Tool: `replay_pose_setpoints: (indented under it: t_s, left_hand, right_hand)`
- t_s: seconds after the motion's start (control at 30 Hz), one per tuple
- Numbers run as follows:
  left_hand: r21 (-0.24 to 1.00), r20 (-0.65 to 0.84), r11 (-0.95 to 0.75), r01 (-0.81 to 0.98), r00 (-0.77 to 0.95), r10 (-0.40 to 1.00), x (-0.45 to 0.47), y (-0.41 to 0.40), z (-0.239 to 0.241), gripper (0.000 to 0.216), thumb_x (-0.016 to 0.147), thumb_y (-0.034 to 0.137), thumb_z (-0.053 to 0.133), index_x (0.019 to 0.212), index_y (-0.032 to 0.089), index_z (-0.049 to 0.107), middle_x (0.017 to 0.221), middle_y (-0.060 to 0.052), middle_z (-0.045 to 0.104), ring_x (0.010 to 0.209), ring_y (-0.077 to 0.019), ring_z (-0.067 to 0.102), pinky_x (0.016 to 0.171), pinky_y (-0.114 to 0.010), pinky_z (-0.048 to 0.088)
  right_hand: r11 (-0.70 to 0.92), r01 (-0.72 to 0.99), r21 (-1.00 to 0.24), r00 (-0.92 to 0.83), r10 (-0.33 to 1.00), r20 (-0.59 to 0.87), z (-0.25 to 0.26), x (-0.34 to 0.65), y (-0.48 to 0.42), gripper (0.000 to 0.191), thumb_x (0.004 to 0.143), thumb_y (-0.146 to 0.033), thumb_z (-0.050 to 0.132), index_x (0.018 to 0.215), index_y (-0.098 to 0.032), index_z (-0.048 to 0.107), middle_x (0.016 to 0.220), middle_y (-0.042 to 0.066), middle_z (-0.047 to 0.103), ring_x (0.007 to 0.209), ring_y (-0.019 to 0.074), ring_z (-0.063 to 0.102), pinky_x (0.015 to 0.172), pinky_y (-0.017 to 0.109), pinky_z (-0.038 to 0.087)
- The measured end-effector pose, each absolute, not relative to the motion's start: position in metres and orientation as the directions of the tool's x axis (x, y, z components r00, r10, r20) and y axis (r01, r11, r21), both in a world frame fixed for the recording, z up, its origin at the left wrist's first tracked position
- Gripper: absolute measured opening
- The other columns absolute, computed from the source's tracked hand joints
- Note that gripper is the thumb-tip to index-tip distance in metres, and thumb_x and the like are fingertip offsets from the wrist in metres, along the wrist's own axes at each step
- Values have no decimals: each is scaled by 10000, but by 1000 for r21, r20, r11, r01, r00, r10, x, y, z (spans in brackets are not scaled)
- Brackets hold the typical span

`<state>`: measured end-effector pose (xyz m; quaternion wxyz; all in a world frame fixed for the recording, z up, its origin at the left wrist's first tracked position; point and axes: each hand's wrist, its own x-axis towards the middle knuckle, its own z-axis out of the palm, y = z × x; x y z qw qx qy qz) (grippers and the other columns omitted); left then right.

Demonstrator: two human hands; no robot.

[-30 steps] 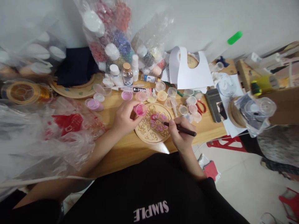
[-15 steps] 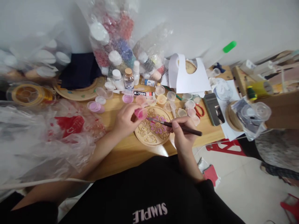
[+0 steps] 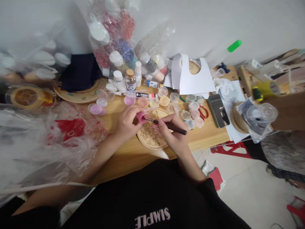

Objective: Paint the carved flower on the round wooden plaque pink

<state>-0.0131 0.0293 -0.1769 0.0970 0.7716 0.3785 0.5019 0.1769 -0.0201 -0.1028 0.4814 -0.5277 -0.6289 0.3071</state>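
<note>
My left hand [image 3: 128, 123] is closed around a small pink cup [image 3: 141, 117], tilted with its mouth toward the right. In my right hand [image 3: 175, 133] is a dark-handled tool [image 3: 175, 128], held like a pen; its thin metal tip reaches into the mouth of the cup. Whether that tip is a brush or a small spatula I cannot tell. Under both hands lies a round wooden disc [image 3: 145, 143] with gold-wire flower outlines. Pink filling shows in the flower, partly hidden by my right hand.
Several small cups, among them a yellow one [image 3: 164, 101], stand behind the disc. A B-7000 glue tube [image 3: 143, 95], a corked bottle [image 3: 131, 81] and red-handled scissors [image 3: 204, 112] lie around them. A phone [image 3: 218, 111] rests at right, plastic bags [image 3: 47, 152] at left.
My right hand has moved left, bringing the tool's tip from over the flower into the pink cup. The cup has tipped slightly, while my left hand stays nearly in place.
</note>
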Motion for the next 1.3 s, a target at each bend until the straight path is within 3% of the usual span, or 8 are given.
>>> replay_pose_setpoints:
  t_s: [0.13, 0.3, 0.57, 0.8, 0.9, 1.07, 1.2, 1.3]
  left_hand:
    - [539, 705, -705, 462, 210, 677, -14, 30, -177, 234, 998, 320, 782, 1156, 240, 630, 954, -14, 755, 838, -174, 727, 730, -333, 629]
    - [510, 700, -689, 515, 217, 681, -15, 29, -177, 203, 1046, 367, 701, 1168, 233, 611, 965, -14, 761, 847, -166, 748, 727, -323, 640]
    - [588, 634, -628, 510, 191, 749, -15, 26, -183, 244, 972, 341, 767, 1150, 242, 634, 1006, -56, 788, 895, -225, 775, 782, -371, 659]
    - [567, 658, -647, 510, 193, 728, -16, 26, -180, 248, 960, 309, 765, 1154, 231, 632, 965, -60, 769, 860, -230, 765, 756, -359, 657]
    - [570, 660, -648, 505, 189, 728, -16, 26, -180, 253, 957, 299, 763, 1161, 229, 630, 966, -59, 769, 859, -227, 765, 750, -351, 653]
    - [587, 648, -641, 495, 187, 738, -14, 26, -180, 229, 962, 270, 751, 1150, 239, 624, 958, -42, 777, 855, -210, 761, 742, -343, 649]
    - [561, 673, -660, 499, 189, 715, -14, 28, -181, 230, 963, 261, 754, 1147, 251, 617, 970, -44, 787, 851, -210, 767, 723, -358, 661]
    - [570, 658, -657, 495, 204, 725, -14, 27, -183, 263, 965, 247, 757, 1183, 253, 610, 1045, -65, 807, 939, -234, 792, 789, -392, 682]
  right_hand:
    - [130, 190, -973, 100, 983, 151, -111, 177, -14, 191, 942, -323, 713, 782, -231, 663, 601, -50, 673, 482, 103, 608, 456, 218, 465]
    - [9, 56, -998, 175, 984, 19, -122, 176, -8, 295, 905, -449, 726, 730, -242, 609, 551, -48, 669, 429, 112, 578, 413, 233, 456]
    - [38, 60, -997, 245, 968, 52, -124, 183, -13, 299, 908, -450, 714, 726, -247, 591, 581, -46, 655, 458, 108, 577, 445, 246, 472]
    - [58, 46, -997, 258, 964, 68, -121, 183, -14, 293, 892, -428, 734, 714, -244, 590, 567, -55, 637, 444, 104, 555, 436, 248, 455]
    - [105, 100, -989, 254, 959, 127, -115, 184, -16, 237, 900, -381, 729, 744, -242, 618, 597, -52, 655, 488, 115, 608, 469, 249, 487]
    - [226, 399, -889, 69, 959, 274, -98, 180, -24, 27, 910, -279, 698, 918, -259, 682, 738, -26, 732, 616, 139, 679, 556, 273, 551]
    - [328, 508, -797, -91, 940, 329, -86, 174, -24, 35, 918, -232, 676, 900, -262, 672, 777, -14, 749, 656, 146, 692, 617, 287, 573]
    - [309, 501, -809, -108, 949, 295, -83, 173, -23, 91, 939, -244, 660, 848, -253, 664, 713, -23, 727, 592, 132, 665, 563, 264, 538]
